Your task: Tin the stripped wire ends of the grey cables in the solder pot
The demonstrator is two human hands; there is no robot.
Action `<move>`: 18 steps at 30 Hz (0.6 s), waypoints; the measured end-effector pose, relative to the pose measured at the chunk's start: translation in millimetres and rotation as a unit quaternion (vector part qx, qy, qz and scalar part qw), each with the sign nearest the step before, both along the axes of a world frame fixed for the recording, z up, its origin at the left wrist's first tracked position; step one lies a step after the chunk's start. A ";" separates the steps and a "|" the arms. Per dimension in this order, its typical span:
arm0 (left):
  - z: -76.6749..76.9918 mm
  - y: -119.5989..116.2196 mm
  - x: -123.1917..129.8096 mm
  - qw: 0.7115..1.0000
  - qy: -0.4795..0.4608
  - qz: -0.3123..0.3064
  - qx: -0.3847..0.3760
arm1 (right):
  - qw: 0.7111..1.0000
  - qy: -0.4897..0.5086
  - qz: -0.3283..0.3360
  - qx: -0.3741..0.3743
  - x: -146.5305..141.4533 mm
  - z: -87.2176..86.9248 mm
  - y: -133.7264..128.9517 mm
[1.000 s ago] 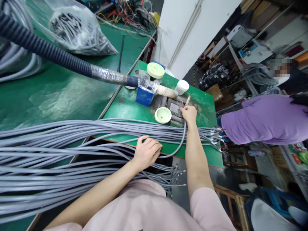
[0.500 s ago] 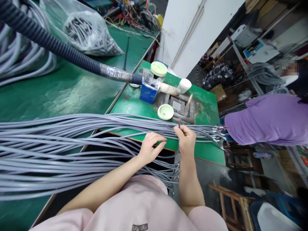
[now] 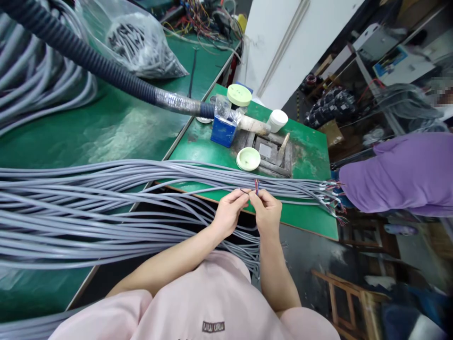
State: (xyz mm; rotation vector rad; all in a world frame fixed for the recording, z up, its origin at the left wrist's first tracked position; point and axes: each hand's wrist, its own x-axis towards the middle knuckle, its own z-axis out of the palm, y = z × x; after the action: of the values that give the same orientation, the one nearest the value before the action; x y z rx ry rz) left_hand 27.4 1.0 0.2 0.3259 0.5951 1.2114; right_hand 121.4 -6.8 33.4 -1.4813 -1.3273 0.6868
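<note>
Coloured wires [image 3: 256,184] stick up from the end of a grey cable pinched in my right hand [image 3: 268,212]. Beside it, my left hand [image 3: 228,212] is closed on a thin dark wire [image 3: 244,191] at its fingertips. The fingertips of both hands almost meet. Behind them runs a bundle of grey cables [image 3: 198,174] across the green bench, its stripped ends [image 3: 331,193] fanning out at the right. Closer to my body, more grey cables [image 3: 134,236] stretch from the left and hang over the bench edge.
A pale green dish [image 3: 248,159] stands by a stained metal fixture [image 3: 272,153]. Behind are a blue box [image 3: 223,131], a ribbed hose [image 3: 113,71], a white jar [image 3: 278,121] and a bag of cable pieces [image 3: 141,47]. A person in purple [image 3: 399,174] is at the right.
My left hand has moved right and up to my right hand and closed on a thin wire. The wires in my right hand now look more spread out. The view has shifted slightly.
</note>
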 end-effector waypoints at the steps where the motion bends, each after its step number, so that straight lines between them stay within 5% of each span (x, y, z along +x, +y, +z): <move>1: 1.0 0.1 -1.1 1.000 -0.003 0.003 0.007 | 1.000 -0.003 0.000 0.000 0.2 -0.2 -0.2; 11: 13.8 12.0 -19.1 0.991 -0.093 -0.088 -0.040 | 0.984 -0.030 0.167 -0.054 7.0 -5.3 -27.1; 18: 3.0 1.2 -16.1 0.979 -0.089 -0.183 0.012 | 0.989 -0.113 0.091 -0.004 -0.6 5.8 -34.4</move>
State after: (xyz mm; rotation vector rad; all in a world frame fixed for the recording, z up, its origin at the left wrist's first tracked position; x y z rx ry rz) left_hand 11.3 2.2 3.2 0.3274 0.3460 0.8819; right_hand 120.9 -41.2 39.2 -1.4903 -1.6506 0.6555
